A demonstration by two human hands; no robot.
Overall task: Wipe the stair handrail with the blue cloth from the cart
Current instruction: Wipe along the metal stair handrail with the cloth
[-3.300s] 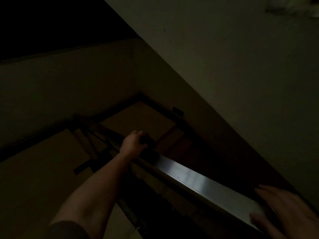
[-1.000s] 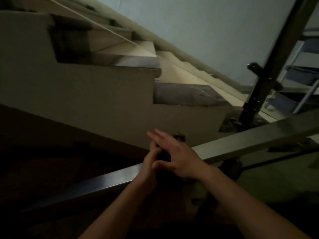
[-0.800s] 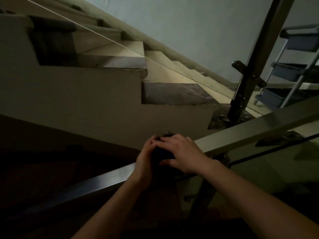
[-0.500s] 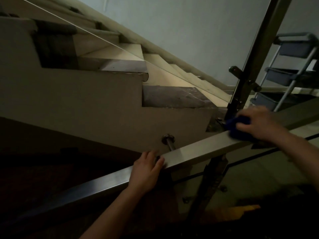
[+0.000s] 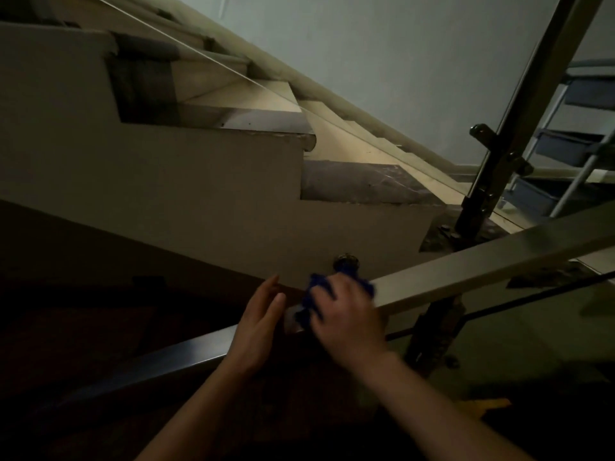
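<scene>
Two hands met on the handrail (image 5: 482, 264) in dim light. The right hand (image 5: 346, 314) pressed the blue cloth (image 5: 314, 289) onto the top of the rail, its fingers (image 5: 324, 294) curled over the bunched fabric and gripping it. Just beside it, the left hand (image 5: 258, 322) rested on the rail with fingers extended and released, holding nothing. Behind the steel post (image 5: 519, 104), a cart (image 5: 572, 148) with grey trays stood at the far right.
</scene>
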